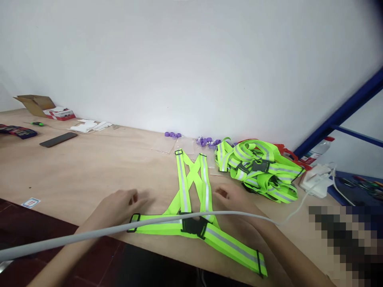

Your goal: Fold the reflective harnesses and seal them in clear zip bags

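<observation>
A neon green harness (193,179) with silver reflective stripes lies flat on the wooden table (89,171), its two shoulder straps crossing and its waist straps spread to both sides. Its black buckle (194,225) is fastened at the middle. To the left of the harness, my left hand (122,203) rests near the table, fingers curled loosely with nothing between them. My right hand (229,197) is just right of the straps, its fingers bent inward and partly hidden. A white cable (119,227) crosses in front of the harness and my forearms.
A heap of similar green straps (260,167) lies at the right, beside a bottle (320,149) and a white power strip (316,181). Purple rolls (208,141) and clear bags sit by the wall. An open cardboard box (36,104) stands far left.
</observation>
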The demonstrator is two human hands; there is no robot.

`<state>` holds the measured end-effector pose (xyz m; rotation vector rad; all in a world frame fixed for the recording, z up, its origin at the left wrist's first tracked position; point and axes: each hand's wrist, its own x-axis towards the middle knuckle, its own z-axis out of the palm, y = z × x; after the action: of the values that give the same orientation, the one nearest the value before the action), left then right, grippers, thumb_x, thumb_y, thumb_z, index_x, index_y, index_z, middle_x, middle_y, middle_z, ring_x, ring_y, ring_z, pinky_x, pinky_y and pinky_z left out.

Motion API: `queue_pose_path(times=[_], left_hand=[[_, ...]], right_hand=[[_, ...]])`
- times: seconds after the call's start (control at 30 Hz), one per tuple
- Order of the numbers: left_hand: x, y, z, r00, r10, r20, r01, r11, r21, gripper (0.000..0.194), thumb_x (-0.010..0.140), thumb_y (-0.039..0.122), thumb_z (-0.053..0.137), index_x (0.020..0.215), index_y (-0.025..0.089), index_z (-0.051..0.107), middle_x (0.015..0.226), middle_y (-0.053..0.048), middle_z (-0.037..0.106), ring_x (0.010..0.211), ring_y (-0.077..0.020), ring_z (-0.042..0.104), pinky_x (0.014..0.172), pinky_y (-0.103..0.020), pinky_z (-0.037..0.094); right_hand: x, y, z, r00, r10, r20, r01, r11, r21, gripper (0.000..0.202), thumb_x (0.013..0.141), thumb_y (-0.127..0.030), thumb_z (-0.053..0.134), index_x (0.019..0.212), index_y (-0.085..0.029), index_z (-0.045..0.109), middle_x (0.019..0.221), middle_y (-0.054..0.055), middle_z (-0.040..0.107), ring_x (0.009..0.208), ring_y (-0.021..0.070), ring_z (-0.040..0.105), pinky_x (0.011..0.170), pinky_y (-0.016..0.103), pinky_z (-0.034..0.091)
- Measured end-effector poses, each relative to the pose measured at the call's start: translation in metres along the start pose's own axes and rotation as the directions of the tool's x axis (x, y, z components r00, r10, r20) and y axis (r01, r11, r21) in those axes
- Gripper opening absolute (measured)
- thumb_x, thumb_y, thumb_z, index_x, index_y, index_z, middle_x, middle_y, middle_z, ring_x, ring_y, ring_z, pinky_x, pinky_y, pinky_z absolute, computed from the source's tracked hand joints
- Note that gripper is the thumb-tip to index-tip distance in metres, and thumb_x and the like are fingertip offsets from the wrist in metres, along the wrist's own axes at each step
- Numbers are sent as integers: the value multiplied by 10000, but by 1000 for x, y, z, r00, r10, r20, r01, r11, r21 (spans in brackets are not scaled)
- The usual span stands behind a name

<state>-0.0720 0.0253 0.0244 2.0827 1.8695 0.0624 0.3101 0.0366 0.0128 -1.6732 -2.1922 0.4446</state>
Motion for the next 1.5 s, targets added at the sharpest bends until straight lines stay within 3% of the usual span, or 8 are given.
queue_pose_path(times=[0.17,0.47,0.6,0.73,0.9,1.07,1.33,1.5], left_hand=[[-49,-6,36,998,-56,2,55,973,-225,339,900,532,521,1008,261,693,948,-42,736,909,-270,686,702,-286,445],[-43,10,46,983,-78,-166,23,950,-311,358,854,570,501,739,247,400,650,19,545,628,-210,571,565,-262,369],[-35,40,48,931,-42,-363,-103,923,-370,354,852,544,528,772,255,340,638,53,477,561,-169,500,546,-246,346],[-27,86,69,914,178,-365,-279,929,-244,225,902,386,516,791,249,375,625,51,494,548,-167,513,538,-247,312],[-17,110,100,777,492,-394,-530,848,14,185,946,232,472,767,233,425,688,12,592,650,-185,591,607,-269,344],[-12,110,98,694,458,-556,-519,853,55,290,984,294,506,715,223,423,621,20,556,563,-162,537,563,-269,310],[-18,103,106,619,712,-330,-744,667,44,260,956,395,636,808,204,538,775,-28,638,710,-203,608,632,-285,433],[-19,81,93,591,749,-300,-795,604,-59,90,992,230,561,1059,203,615,1098,-91,674,1021,-235,632,864,-331,521]], right_hand=[[-58,-12,8,1000,1,7,-2,999,54,244,953,-312,467,826,-226,657,800,11,707,724,186,631,627,268,417],[-95,-11,57,972,-155,-178,149,988,-46,192,984,-229,482,953,-222,672,906,54,725,834,226,678,722,328,501],[-99,-10,68,952,-225,-208,206,972,-110,160,959,-162,510,931,-215,658,920,57,698,860,225,648,746,337,507],[-100,-10,71,939,-255,-232,227,964,-138,144,935,-127,537,932,-214,651,924,55,684,865,225,630,759,342,503],[-100,-10,74,931,-267,-248,239,961,-137,135,926,-117,546,926,-210,643,917,50,675,856,224,615,757,348,485],[-101,-10,75,926,-268,-265,238,961,-141,135,922,-117,545,918,-208,644,905,51,675,848,225,611,747,345,472],[-99,-16,69,919,-292,-264,258,953,-159,181,945,-132,484,912,-206,646,885,60,681,823,213,635,728,332,505],[-121,-1,59,896,-292,-334,216,945,-247,208,985,-215,471,1040,-223,671,1009,78,735,906,217,690,804,337,531]])
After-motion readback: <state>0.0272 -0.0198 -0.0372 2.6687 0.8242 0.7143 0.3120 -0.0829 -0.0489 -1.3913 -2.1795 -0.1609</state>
